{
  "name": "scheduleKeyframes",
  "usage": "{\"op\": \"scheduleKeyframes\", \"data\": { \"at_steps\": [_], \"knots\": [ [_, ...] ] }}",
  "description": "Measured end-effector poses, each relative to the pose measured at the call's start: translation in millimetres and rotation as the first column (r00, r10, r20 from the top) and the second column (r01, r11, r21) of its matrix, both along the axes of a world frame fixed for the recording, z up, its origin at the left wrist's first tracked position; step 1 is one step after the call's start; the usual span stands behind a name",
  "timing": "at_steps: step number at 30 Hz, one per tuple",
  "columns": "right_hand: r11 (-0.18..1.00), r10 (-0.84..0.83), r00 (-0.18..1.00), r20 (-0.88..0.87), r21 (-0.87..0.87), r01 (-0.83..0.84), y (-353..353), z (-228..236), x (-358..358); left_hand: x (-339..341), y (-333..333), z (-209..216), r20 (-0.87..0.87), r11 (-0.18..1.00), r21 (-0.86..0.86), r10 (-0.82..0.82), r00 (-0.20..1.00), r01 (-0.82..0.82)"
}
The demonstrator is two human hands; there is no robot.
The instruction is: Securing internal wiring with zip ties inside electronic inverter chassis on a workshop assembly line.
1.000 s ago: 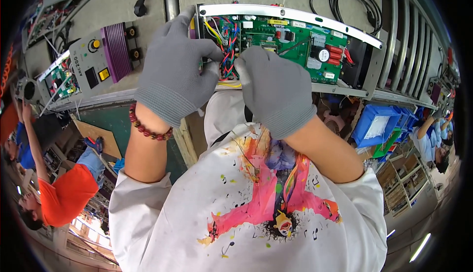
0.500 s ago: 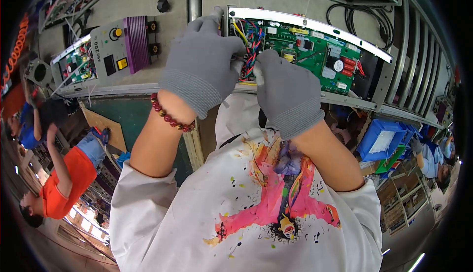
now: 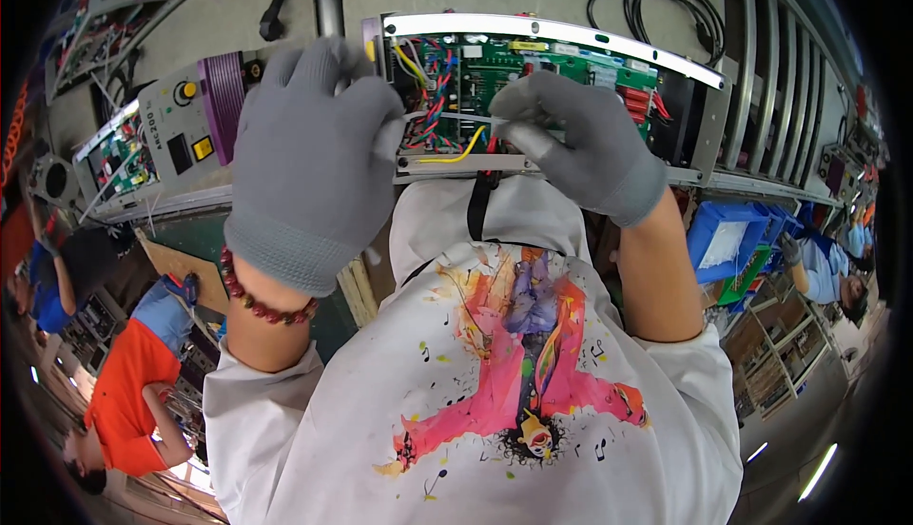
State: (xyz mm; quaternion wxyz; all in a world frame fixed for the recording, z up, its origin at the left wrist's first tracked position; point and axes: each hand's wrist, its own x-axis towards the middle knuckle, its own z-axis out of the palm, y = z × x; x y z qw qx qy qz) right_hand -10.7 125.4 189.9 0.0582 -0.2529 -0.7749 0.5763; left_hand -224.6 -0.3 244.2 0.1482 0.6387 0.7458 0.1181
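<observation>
An opened machine chassis with a silver frame (image 3: 561, 29) lies on the bench before me, showing a green circuit board (image 3: 495, 70). At its left end runs a bundle of red, blue and black wires (image 3: 441, 87). A thin white cable tie (image 3: 455, 117) stretches across the bundle between my hands. My left hand (image 3: 319, 145), in a grey glove, pinches near its left end, though the fingertips are partly hidden. My gloved right hand (image 3: 585, 145) has thumb and fingers closed about the right end, over the board. A yellow wire (image 3: 452, 159) curves beneath the tie.
Left of the chassis stands a grey and purple machine (image 3: 181, 121) with its board exposed. Black power cables (image 3: 666, 2) lie behind, and a plug (image 3: 273, 21) is at the far left. Metal rollers (image 3: 780, 87) run along the right. Blue bins (image 3: 728, 244) sit lower right. Other people work at both sides.
My hands have moved apart from the wire bundle, left hand leftward and right hand rightward, with the white tie now drawn out between them. The whole view has shifted slightly.
</observation>
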Motion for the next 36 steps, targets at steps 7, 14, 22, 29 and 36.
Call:
{"op": "scheduleKeyframes", "data": {
  "at_steps": [7,14,22,29,36],
  "knots": [
    [0.997,-0.034,0.997,-0.067,0.060,0.038,-1.5,-4.8,7.1,-11.9,-3.3,-5.9,0.037,0.999,-0.033,-0.007,0.999,0.008],
    [0.931,-0.031,0.997,-0.071,0.362,0.054,-3.9,-11.4,5.3,-14.9,-7.9,-8.0,0.070,0.996,-0.093,0.013,0.997,-0.006],
    [0.835,-0.096,0.860,0.501,0.510,-0.204,-16.0,17.9,-30.4,-7.8,1.8,-6.3,-0.096,0.972,-0.231,-0.051,0.994,0.027],
    [0.988,-0.004,0.953,0.303,0.145,-0.042,-3.3,18.1,-39.8,-19.5,14.3,3.1,0.441,0.986,-0.152,0.133,0.887,-0.072],
    [0.930,-0.368,0.928,-0.053,-0.033,0.366,-26.0,-5.1,-38.7,-14.9,-0.3,-40.7,0.932,0.903,-0.358,0.331,-0.147,-0.235]
  ]
}}
